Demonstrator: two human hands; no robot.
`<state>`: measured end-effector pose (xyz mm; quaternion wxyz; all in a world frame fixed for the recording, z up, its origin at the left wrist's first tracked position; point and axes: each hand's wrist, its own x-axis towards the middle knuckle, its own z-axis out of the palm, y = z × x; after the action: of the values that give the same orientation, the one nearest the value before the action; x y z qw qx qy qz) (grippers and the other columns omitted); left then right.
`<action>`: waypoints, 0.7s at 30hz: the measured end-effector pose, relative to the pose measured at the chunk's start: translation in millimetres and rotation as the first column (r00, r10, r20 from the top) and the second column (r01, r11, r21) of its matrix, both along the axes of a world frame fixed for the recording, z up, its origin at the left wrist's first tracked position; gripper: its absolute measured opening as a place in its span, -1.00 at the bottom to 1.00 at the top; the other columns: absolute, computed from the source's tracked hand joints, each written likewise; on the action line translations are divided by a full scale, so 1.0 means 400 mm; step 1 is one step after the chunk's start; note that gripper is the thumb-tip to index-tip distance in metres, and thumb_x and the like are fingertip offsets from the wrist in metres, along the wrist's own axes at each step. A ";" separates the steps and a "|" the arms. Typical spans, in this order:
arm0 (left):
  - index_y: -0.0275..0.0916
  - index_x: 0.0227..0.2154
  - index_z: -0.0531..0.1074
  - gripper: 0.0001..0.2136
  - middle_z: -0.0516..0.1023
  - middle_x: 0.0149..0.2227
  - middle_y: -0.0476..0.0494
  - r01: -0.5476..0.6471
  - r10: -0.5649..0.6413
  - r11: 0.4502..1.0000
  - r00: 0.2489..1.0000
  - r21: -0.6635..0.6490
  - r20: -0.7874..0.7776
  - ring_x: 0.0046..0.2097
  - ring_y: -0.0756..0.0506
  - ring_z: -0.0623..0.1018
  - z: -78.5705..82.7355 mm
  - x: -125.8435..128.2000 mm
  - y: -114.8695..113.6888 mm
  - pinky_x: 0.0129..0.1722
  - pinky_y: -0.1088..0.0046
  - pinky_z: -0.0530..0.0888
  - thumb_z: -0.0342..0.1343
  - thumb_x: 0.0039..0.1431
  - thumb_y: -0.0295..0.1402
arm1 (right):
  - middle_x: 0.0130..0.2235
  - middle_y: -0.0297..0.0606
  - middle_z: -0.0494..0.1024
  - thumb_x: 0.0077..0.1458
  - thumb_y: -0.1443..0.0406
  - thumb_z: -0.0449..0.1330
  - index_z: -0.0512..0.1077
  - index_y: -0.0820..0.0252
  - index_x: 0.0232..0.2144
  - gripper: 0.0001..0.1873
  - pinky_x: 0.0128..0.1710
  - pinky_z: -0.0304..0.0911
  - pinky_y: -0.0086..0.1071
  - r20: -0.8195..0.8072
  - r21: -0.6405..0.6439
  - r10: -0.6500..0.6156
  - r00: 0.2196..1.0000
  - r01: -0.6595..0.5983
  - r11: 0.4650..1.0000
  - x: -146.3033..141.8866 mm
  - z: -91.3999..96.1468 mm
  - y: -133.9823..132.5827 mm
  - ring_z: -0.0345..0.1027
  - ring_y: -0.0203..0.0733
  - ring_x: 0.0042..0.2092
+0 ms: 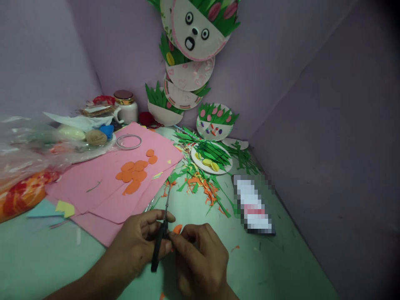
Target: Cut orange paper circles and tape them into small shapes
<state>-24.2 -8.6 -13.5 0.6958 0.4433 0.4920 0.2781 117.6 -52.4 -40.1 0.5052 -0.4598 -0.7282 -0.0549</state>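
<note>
A pair of scissors with black handles [158,250] is in my left hand [137,239], its blades pointing away from me. The fingers and thumb of that hand are closed about it. Close beside it on the right, my right hand [203,254] is closed in a pinch near the scissors. A small orange paper piece [178,229] shows at its fingertips, mostly hidden by them. Cut orange paper ovals [134,171] lie in a loose pile on pink paper sheets [103,196], ahead of my left hand.
Green and orange paper scraps [206,187] litter the table around a paper plate [226,170] with green strips and yellow ovals. A pixelated phone-like object [254,206] lies right. Plastic wrapping [25,141] and a lidded jar [128,110] stand left; decorated half-plates [190,75] hang on the wall.
</note>
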 end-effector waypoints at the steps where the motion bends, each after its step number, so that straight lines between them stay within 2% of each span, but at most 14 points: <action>1: -0.29 -0.28 0.42 -0.57 0.44 -0.55 0.00 -0.002 0.002 1.000 1.000 0.004 -0.012 -0.45 -0.03 0.44 0.006 0.001 0.001 -0.45 0.49 0.38 0.31 -0.35 -0.40 | -0.53 -0.18 0.42 -0.04 0.50 0.02 0.51 0.27 -0.33 -0.71 -0.58 0.10 -0.40 -0.029 -0.022 0.018 0.999 -0.019 1.000 -0.001 -0.003 -0.001 0.21 -0.23 -0.51; 3: -0.29 -0.29 0.42 -0.58 0.42 -0.57 0.02 -0.010 0.010 1.000 0.999 0.013 -0.047 -0.47 -0.01 0.43 0.020 0.002 0.004 -0.47 0.51 0.36 0.29 -0.35 -0.41 | -0.45 -0.18 0.45 -0.03 0.48 0.03 0.49 0.21 -0.25 -0.67 -0.51 0.20 -0.36 -0.188 -0.102 0.038 0.981 -0.058 0.993 -0.002 -0.006 -0.003 0.29 -0.20 -0.44; 4: -0.30 -0.29 0.41 -0.59 0.41 -0.58 0.04 -0.015 0.016 1.000 0.998 0.017 -0.063 -0.49 0.00 0.41 0.027 0.003 0.006 -0.49 0.52 0.34 0.29 -0.35 -0.41 | -0.41 -0.18 0.47 -0.02 0.46 0.04 0.48 0.18 -0.20 -0.66 -0.47 0.24 -0.34 -0.314 -0.179 0.009 0.950 -0.068 0.982 0.001 -0.006 -0.003 0.32 -0.20 -0.40; 5: -0.30 -0.30 0.41 -0.60 0.38 -0.59 0.05 -0.018 0.020 1.000 0.997 0.019 -0.075 -0.51 0.02 0.39 0.034 0.004 0.007 -0.52 0.53 0.32 0.28 -0.34 -0.42 | -0.36 -0.19 0.48 -0.01 0.43 0.07 0.46 0.15 -0.16 -0.66 -0.43 0.28 -0.33 -0.449 -0.290 -0.056 0.892 -0.086 0.953 0.004 -0.004 -0.001 0.34 -0.20 -0.38; 6: -0.31 -0.31 0.41 -0.60 0.36 -0.61 0.08 -0.017 0.018 1.000 0.997 0.020 -0.081 -0.53 0.04 0.36 0.040 0.004 0.009 -0.54 0.55 0.29 0.27 -0.35 -0.42 | -0.33 -0.21 0.50 -0.01 0.39 0.11 0.44 0.13 -0.13 -0.66 -0.41 0.30 -0.33 -0.569 -0.413 -0.152 0.808 -0.121 0.903 0.010 0.000 0.002 0.36 -0.21 -0.37; 7: -0.31 -0.31 0.42 -0.61 0.33 -0.62 0.10 -0.009 0.011 1.000 0.997 0.020 -0.082 -0.55 0.05 0.33 0.044 0.004 0.011 -0.55 0.56 0.27 0.26 -0.35 -0.43 | -0.31 -0.21 0.50 -0.03 0.34 0.16 0.43 0.12 -0.12 -0.65 -0.46 0.30 -0.36 -0.653 -0.543 -0.265 0.709 -0.194 0.817 0.016 0.006 0.006 0.36 -0.24 -0.40; 8: -0.31 -0.32 0.42 -0.62 0.30 -0.64 0.12 -0.001 0.003 1.000 0.997 0.019 -0.083 -0.56 0.06 0.31 0.047 0.005 0.012 -0.56 0.56 0.26 0.25 -0.35 -0.43 | -0.32 -0.21 0.51 -0.08 0.28 0.22 0.44 0.14 -0.14 -0.63 -0.51 0.28 -0.40 -0.707 -0.627 -0.343 0.619 -0.321 0.710 0.022 0.012 0.011 0.35 -0.24 -0.42; 10: -0.31 -0.31 0.42 -0.62 0.28 -0.65 0.14 0.025 -0.024 1.000 0.996 0.016 -0.089 -0.58 0.08 0.27 0.048 0.005 0.012 -0.59 0.57 0.22 0.25 -0.33 -0.42 | -0.42 -0.22 0.50 -0.15 0.18 0.28 0.50 0.23 -0.29 -0.67 -0.60 0.19 -0.47 -0.758 -0.652 -0.427 0.493 -0.564 0.507 0.031 0.024 0.019 0.31 -0.27 -0.47; 11: -0.32 -0.29 0.42 -0.61 0.28 -0.65 0.14 0.042 -0.040 0.999 0.994 0.012 -0.097 -0.59 0.09 0.25 0.045 0.005 0.011 -0.60 0.58 0.20 0.25 -0.32 -0.41 | -0.49 -0.24 0.49 -0.18 0.16 0.31 0.52 0.26 -0.37 -0.68 -0.62 0.14 -0.50 -0.776 -0.626 -0.428 0.463 -0.644 0.439 0.032 0.028 0.022 0.28 -0.29 -0.50; 12: -0.32 -0.27 0.42 -0.60 0.29 -0.65 0.14 0.061 -0.060 0.998 0.993 0.007 -0.104 -0.60 0.09 0.24 0.042 0.005 0.009 -0.61 0.58 0.18 0.25 -0.30 -0.39 | -0.55 -0.27 0.47 -0.22 0.15 0.33 0.52 0.28 -0.46 -0.69 -0.62 0.09 -0.52 -0.789 -0.605 -0.416 0.453 -0.690 0.397 0.032 0.030 0.023 0.24 -0.33 -0.53; 15: -0.31 -0.20 0.41 -0.57 0.30 -0.64 0.14 0.109 -0.107 0.994 0.988 0.011 -0.111 -0.61 0.10 0.22 0.029 0.004 0.001 -0.64 0.59 0.13 0.23 -0.25 -0.37 | -0.67 -0.34 0.41 -0.32 0.17 0.40 0.51 0.31 -0.60 -0.70 -0.62 -0.01 -0.55 -0.787 -0.613 -0.360 0.502 -0.705 0.356 0.022 0.029 0.021 0.11 -0.46 -0.62; 17: -0.30 -0.19 0.41 -0.57 0.32 -0.64 0.13 0.113 -0.109 0.993 0.989 0.039 -0.104 -0.60 0.09 0.24 0.023 0.003 -0.003 -0.64 0.59 0.12 0.22 -0.24 -0.38 | -0.69 -0.35 0.41 -0.33 0.18 0.42 0.52 0.31 -0.63 -0.71 -0.61 -0.01 -0.56 -0.767 -0.637 -0.359 0.531 -0.694 0.336 0.015 0.026 0.018 0.11 -0.47 -0.63; 19: -0.30 -0.20 0.41 -0.58 0.34 -0.63 0.12 0.103 -0.097 0.993 0.990 0.053 -0.098 -0.59 0.09 0.27 0.024 0.003 -0.002 -0.63 0.60 0.14 0.22 -0.24 -0.39 | -0.68 -0.33 0.44 -0.31 0.19 0.42 0.52 0.30 -0.63 -0.73 -0.59 0.05 -0.55 -0.774 -0.629 -0.365 0.518 -0.701 0.338 0.011 0.024 0.017 0.18 -0.44 -0.61; 21: -0.30 -0.21 0.41 -0.59 0.36 -0.62 0.11 0.085 -0.080 0.995 0.992 0.047 -0.097 -0.59 0.08 0.30 0.031 0.004 0.002 -0.63 0.59 0.15 0.22 -0.25 -0.40 | -0.65 -0.31 0.48 -0.27 0.20 0.41 0.52 0.29 -0.60 -0.76 -0.56 0.12 -0.53 -0.804 -0.584 -0.379 0.458 -0.727 0.361 0.009 0.024 0.018 0.25 -0.40 -0.59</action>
<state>-22.4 -8.0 -1.1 0.6708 0.4937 0.4987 0.2402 121.3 -45.2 -30.6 0.4513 -0.5088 -0.3127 0.6631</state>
